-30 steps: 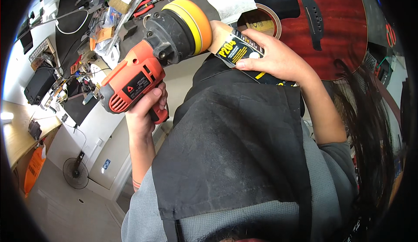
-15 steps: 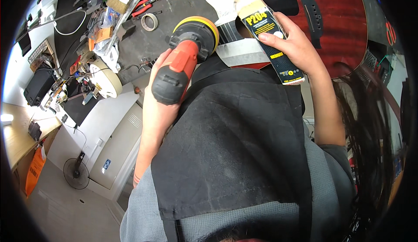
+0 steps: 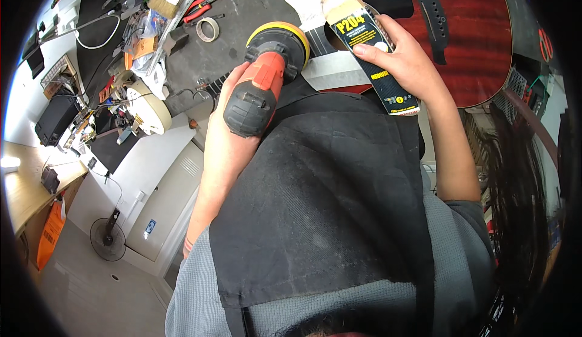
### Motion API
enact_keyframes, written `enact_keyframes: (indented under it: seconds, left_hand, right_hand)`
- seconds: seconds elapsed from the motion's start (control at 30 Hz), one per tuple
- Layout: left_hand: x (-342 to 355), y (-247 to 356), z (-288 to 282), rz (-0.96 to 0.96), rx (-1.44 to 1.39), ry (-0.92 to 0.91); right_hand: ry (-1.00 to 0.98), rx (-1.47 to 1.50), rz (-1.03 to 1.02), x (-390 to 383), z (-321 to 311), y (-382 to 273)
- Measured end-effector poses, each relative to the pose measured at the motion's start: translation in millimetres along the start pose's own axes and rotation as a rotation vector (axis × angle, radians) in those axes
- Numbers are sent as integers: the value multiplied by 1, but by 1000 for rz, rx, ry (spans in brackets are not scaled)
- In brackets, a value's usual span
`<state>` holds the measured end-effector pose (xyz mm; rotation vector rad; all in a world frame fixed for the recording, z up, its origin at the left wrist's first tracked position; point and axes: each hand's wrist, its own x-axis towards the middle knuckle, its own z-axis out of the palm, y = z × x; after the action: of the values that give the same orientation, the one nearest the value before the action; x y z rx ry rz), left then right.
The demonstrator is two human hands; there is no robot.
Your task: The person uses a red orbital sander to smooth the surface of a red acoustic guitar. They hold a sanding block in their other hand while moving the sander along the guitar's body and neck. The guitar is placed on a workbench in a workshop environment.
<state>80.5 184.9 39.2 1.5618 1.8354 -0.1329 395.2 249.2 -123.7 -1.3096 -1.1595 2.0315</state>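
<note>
sander (image 3: pixel 259 91) now apart from black-labelled container (image 3: pixel 377 76); tape roll (image 3: pixel 216 29) fully visible

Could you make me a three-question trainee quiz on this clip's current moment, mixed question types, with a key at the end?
1. Multiple choice: What does the left hand hold?
a) red-handled pliers
b) red-and-black power tool
c) wide brush

2. True or false: The tape roll lies on the dark tabletop, apart from both hands.

3. Fill in the blank: The right hand holds a black-and-yellow container; the guitar body at the upper right of the view is mostly dark ____.

Key: 1 b; 2 true; 3 red.
</note>
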Motion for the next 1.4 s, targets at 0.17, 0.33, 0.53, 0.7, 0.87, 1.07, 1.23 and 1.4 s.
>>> enact_keyframes:
  seconds: [0.17,0.33,0.53,0.7,0.87,1.07,1.23,1.4]
  left_hand:
    - [0,13,0,-60,-73,-39]
    - [-4,4,13,-111,-79,-63]
    - [-17,12,11,-126,-257,-76]
    - [-15,24,3,-278,-141,-164]
    - [-22,15,3,-131,-118,-97]
    - [-28,-2,-22,-29,-121,134]
    - [-31,-12,-33,-284,-943,125]
    - [-25,-35,-35,-266,-1242,6]
  right_hand:
    - [10,15,-12,-1,1,-1]
    - [1,57,-16,-1,2,-3]
    - [3,41,-13,-1,2,-3]
    - [-3,36,-26,-1,2,-2]
    - [-7,21,-28,-1,1,-1]
    - [-50,32,-16,-1,-5,-5]
    - [-188,31,50,0,-6,-5]
    - [-371,189,90,-4,5,-16]
